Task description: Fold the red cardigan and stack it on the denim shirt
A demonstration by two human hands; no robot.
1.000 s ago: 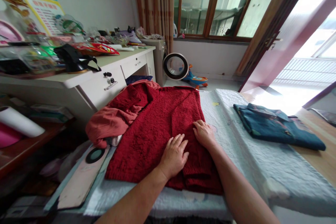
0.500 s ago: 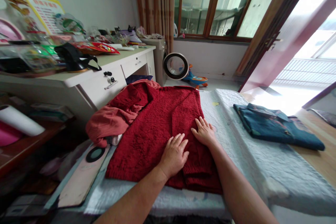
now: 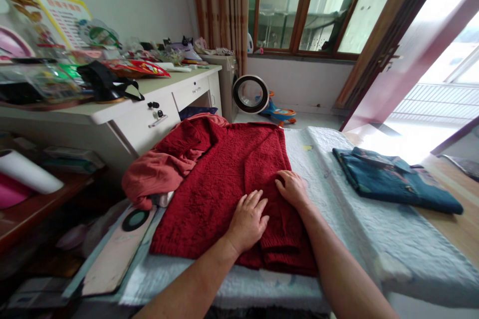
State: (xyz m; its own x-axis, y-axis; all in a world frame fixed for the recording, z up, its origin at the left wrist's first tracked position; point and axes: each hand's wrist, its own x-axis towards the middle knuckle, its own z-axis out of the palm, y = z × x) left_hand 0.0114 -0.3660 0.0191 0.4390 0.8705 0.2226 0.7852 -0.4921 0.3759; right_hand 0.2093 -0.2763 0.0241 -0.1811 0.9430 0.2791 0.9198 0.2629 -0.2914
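From afar, I judge the dark-red textured knit sweater (image 3: pixel 205 199) on the pale-blue quilted blanket (image 3: pixel 337 224) half folded: right-side sleeve (image 3: pixel 264 169) in, left-side sleeve (image 3: pixel 185 139) apparently out, left hand (image 3: pixel 247 222) fingers slightly spread, right hand (image 3: pixel 294 189) fingers curled, pinching unclear.

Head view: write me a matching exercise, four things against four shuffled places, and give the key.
Things:
1. Red sweater
2. Folded denim garment
3. Patterned curtain
4. Ride-on toy

Places:
A. Hanging left of the window
B. Touched by the left hand and right hand
C. On the floor below the window
D. Lying to the right of both hands

Pairs: 1-B, 2-D, 3-A, 4-C
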